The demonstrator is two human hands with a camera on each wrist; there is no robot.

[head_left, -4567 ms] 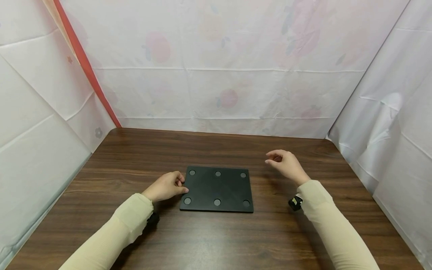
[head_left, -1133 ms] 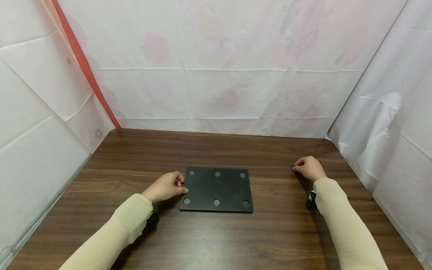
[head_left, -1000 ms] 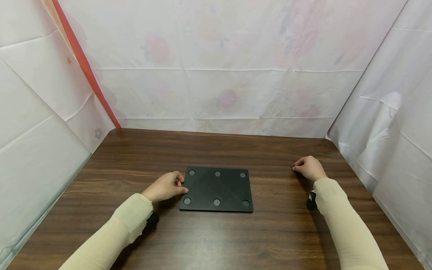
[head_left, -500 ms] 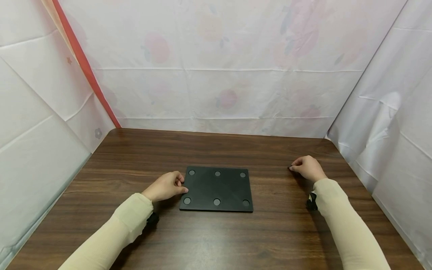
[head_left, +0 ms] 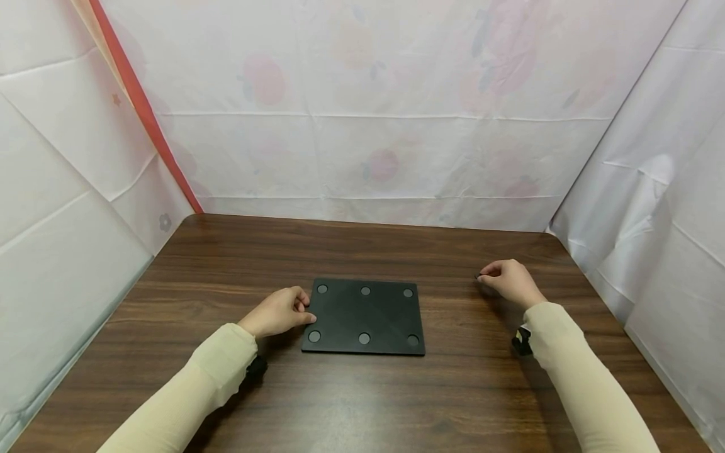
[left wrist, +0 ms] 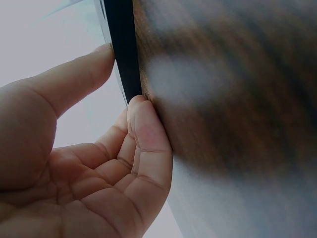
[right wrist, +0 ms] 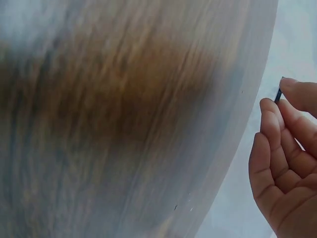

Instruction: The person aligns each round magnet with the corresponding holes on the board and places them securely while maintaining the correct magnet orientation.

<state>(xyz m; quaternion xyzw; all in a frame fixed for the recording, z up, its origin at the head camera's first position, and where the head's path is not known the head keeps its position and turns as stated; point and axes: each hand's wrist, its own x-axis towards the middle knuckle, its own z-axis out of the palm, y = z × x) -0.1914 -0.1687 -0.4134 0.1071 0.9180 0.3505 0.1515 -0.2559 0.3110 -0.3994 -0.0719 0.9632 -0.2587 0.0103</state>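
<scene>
A flat black rectangular board (head_left: 391, 318) lies on the wooden table, with several round grey spots along its long edges; the lower right spot looks darker. My left hand (head_left: 277, 313) holds its left edge, thumb on top. In the left wrist view, the thumb and curled fingers meet on either side of the board's dark edge (left wrist: 124, 44). Off to the right of the board, my right hand (head_left: 512, 282) pinches a small, thin dark piece (right wrist: 279, 94) between thumb and fingertips. That piece is seen edge-on in the right wrist view and is mostly covered by the fingers.
The brown wood-grain table (head_left: 362, 409) reaches back to a white curtain (head_left: 351, 157) with faded fruit prints. White cloth also hangs at both sides, with a red strip (head_left: 147, 113) at the back left corner.
My right hand was loosely curved with nothing visible in it, then appeared farther right pinching the small dark piece. Lately it has shifted slightly left with it. Left hand and board stay put.
</scene>
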